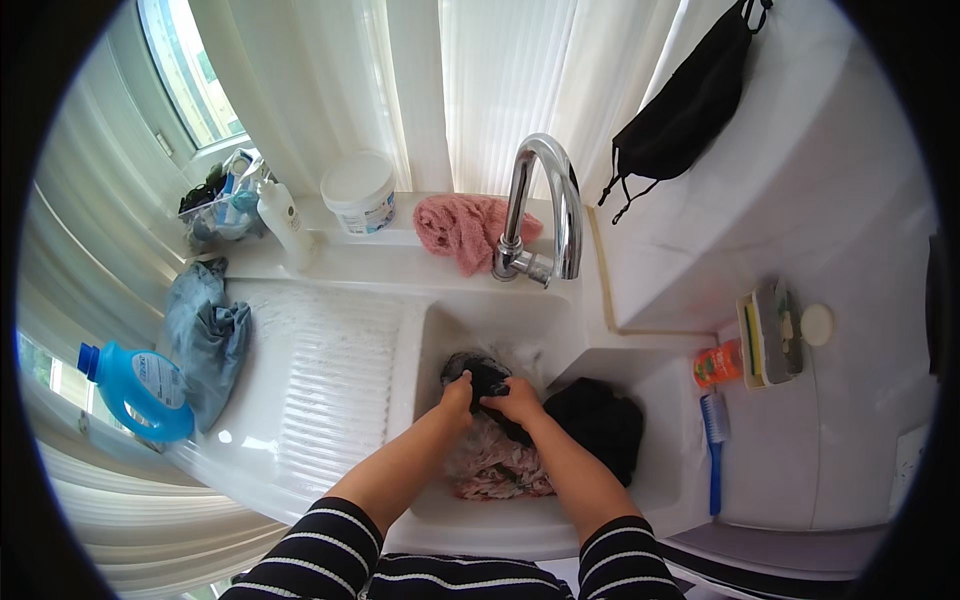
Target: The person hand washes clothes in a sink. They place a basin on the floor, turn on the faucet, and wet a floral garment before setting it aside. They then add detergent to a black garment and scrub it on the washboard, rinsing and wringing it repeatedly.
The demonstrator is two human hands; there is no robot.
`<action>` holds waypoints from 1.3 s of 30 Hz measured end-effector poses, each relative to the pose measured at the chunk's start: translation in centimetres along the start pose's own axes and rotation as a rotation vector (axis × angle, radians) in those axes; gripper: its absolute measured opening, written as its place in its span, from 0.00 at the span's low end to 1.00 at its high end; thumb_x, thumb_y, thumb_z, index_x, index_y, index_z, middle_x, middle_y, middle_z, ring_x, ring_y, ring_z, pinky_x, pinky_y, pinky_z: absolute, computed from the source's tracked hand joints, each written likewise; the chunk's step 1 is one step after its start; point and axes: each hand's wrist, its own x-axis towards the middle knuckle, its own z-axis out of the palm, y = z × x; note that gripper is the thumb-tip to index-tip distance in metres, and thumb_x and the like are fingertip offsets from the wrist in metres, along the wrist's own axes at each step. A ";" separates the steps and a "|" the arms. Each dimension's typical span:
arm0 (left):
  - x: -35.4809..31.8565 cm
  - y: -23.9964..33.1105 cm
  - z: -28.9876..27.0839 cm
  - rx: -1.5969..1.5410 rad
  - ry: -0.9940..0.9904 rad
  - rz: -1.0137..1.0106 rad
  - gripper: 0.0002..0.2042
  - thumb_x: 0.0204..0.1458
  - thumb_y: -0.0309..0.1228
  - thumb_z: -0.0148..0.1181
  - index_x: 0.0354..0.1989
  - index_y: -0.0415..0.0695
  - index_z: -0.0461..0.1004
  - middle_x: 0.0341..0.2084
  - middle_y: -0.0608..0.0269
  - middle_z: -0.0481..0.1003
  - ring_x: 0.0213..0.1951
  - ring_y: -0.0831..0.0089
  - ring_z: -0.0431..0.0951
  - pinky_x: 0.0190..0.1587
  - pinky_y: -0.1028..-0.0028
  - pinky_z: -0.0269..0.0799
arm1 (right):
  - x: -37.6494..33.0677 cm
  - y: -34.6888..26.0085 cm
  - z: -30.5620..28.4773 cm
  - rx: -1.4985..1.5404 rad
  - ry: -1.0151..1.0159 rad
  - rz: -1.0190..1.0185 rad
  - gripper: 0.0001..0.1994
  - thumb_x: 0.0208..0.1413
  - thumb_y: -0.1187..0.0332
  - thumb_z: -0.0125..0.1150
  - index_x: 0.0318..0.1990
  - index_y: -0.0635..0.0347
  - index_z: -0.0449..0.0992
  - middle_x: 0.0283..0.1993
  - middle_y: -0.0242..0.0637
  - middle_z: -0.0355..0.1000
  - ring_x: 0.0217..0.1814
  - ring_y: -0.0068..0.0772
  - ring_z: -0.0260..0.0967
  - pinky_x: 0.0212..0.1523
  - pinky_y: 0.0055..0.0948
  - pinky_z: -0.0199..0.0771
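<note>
Down in the white sink basin (560, 310), both hands grip a dark wet cloth (487, 376) above soapy water. My left hand (458, 394) is closed on its left side and my right hand (516, 402) on its right, close together. Which garment it is, I cannot tell. Below my wrists a pink and white patterned cloth (500, 470) lies in the water. A larger black cloth (598, 425) is bunched on the right side of the basin, beside my right forearm.
A ribbed washboard (335, 390) adjoins the basin, with a grey-blue garment (205, 340) and blue detergent jug (145, 390) left. Behind are a pump bottle (285, 220), white tub (358, 195), pink towel (460, 230) and chrome faucet (545, 180). A blue brush (714, 450) lies right.
</note>
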 end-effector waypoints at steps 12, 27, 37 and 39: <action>-8.0 4.4 -4.0 -0.338 -0.906 0.107 0.14 0.60 0.33 0.46 0.47 0.41 0.74 0.42 0.56 0.79 0.41 0.63 0.81 0.48 0.60 0.79 | -9.5 -18.2 -14.1 0.768 -0.390 -0.320 0.13 0.45 0.76 0.68 0.41 0.68 0.79 0.36 0.33 0.78 0.37 0.23 0.74 0.44 0.23 0.74; -15.8 13.2 -22.4 0.447 -0.224 0.689 0.22 0.55 0.48 0.59 0.45 0.40 0.74 0.42 0.54 0.77 0.40 0.64 0.79 0.45 0.67 0.75 | -8.5 -23.3 4.7 0.617 0.001 -0.606 0.26 0.55 0.45 0.63 0.44 0.63 0.77 0.51 0.44 0.70 0.61 0.36 0.61 0.58 0.35 0.62; -12.8 5.6 -25.0 1.218 0.338 1.608 0.15 0.52 0.44 0.60 0.40 0.46 0.77 0.45 0.50 0.73 0.45 0.47 0.71 0.48 0.54 0.68 | -12.5 -21.6 9.8 -0.249 0.310 -0.785 0.23 0.35 0.52 0.69 0.38 0.55 0.75 0.53 0.48 0.66 0.57 0.54 0.60 0.50 0.54 0.63; -11.9 8.7 -23.1 1.179 0.458 1.450 0.12 0.52 0.41 0.60 0.34 0.44 0.74 0.36 0.51 0.76 0.35 0.49 0.75 0.38 0.59 0.72 | -9.0 -23.6 8.6 -0.245 0.324 -0.742 0.19 0.35 0.56 0.70 0.32 0.57 0.72 0.39 0.46 0.71 0.45 0.50 0.69 0.45 0.44 0.69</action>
